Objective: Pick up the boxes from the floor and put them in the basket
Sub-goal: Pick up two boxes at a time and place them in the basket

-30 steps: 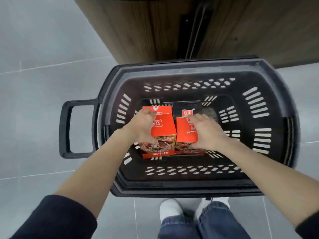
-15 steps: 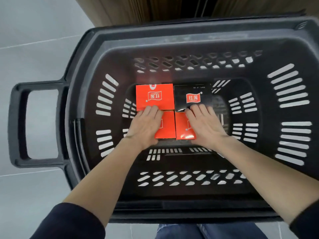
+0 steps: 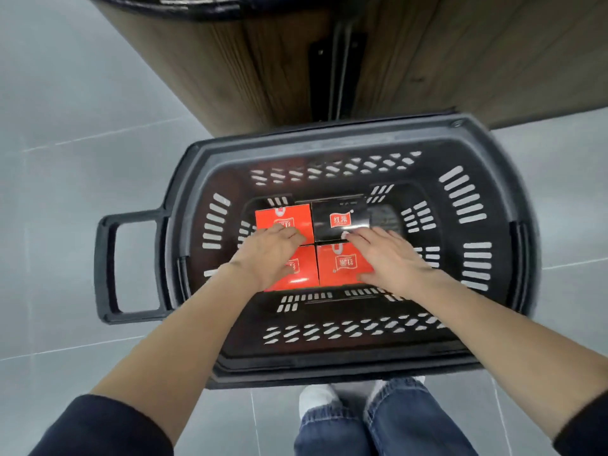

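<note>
A dark, hard-plastic basket (image 3: 329, 139) with slotted walls, rounded corners and a loop handle (image 3: 105, 264) at 9 o'clock stands on grey floor tiles (image 3: 82, 159), its 12 o'clock rim close to a wood-grain panel (image 3: 230, 60). On its bottom, three glossy red boxes (image 3: 342, 264) and a black box (image 3: 339, 218) at 1 o'clock form a tight square, edges touching, with bare slotted bottom at 3 and 6 o'clock of it. The left hand (image 3: 268, 255) lies flat on the left boxes and the right hand (image 3: 390, 258) on the right ones, fingers straight and slightly spread, gripping nothing.
</note>
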